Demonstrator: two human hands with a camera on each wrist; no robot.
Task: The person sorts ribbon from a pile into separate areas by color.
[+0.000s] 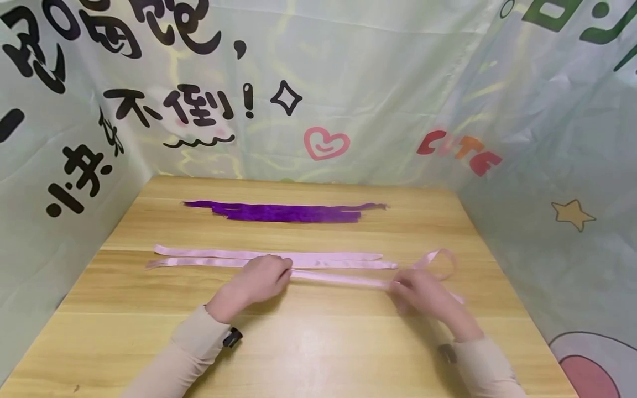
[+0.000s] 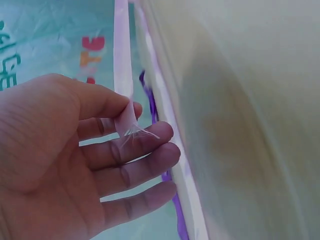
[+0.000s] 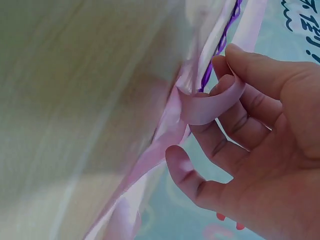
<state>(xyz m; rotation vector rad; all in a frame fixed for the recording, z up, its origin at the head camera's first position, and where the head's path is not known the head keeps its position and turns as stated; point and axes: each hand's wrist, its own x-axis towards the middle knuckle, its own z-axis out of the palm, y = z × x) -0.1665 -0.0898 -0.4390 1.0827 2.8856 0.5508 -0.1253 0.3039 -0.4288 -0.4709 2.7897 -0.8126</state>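
Observation:
A pink ribbon (image 1: 338, 278) runs stretched between the two hands, low over the table. My left hand (image 1: 264, 278) pinches its frayed end (image 2: 129, 120) between thumb and index finger, the other fingers loosely bent. My right hand (image 1: 423, 290) pinches the same ribbon farther along; in the right wrist view its slack bends in a loop (image 3: 212, 105) past the fingers. Beyond that hand, more slack (image 1: 443, 255) curls on the right. Two pink ribbon strips (image 1: 343, 256) lie side by side just behind the hands, partly hidden by the left one.
A bundle of purple ribbon strips (image 1: 293, 213) lies farther back on the wooden table (image 1: 308, 342). Printed cloth walls (image 1: 378, 99) rise at the table's back and both sides.

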